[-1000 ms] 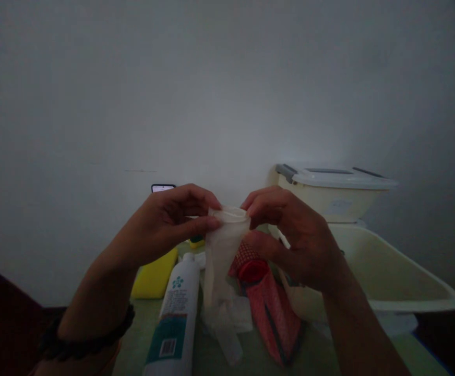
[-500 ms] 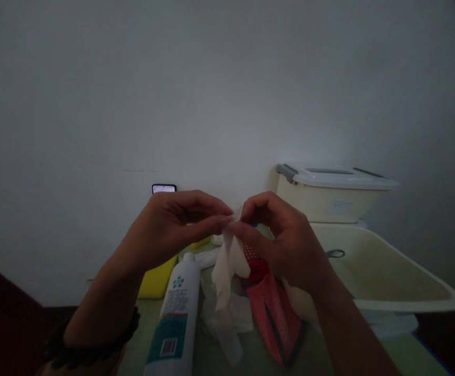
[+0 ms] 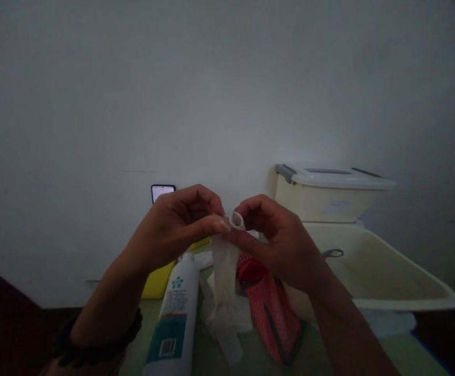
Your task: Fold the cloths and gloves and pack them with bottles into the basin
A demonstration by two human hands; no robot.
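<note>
My left hand [image 3: 175, 227] and my right hand [image 3: 280, 240] meet in front of me, both pinching the top edge of a thin white glove [image 3: 224, 261]. Its rolled cuff shows as a small ring between my fingertips, and the rest hangs down limp. Below it, more white gloves [image 3: 227, 316] lie crumpled on the green table [image 3: 251, 360]. A white spray bottle [image 3: 175, 318] with a teal label lies on its side under my left forearm. A red mesh item [image 3: 270, 308] lies under my right hand.
A cream basin [image 3: 387, 277] sits at the right, with a lidded cream storage box [image 3: 329, 193] behind it. A yellow container [image 3: 157, 279] stands beyond the bottle. A phone [image 3: 163, 192] leans against the white wall. The light is dim.
The glove's cuff, held wide open a second ago, is now pinched into a small ring. My hands have drawn closer together.
</note>
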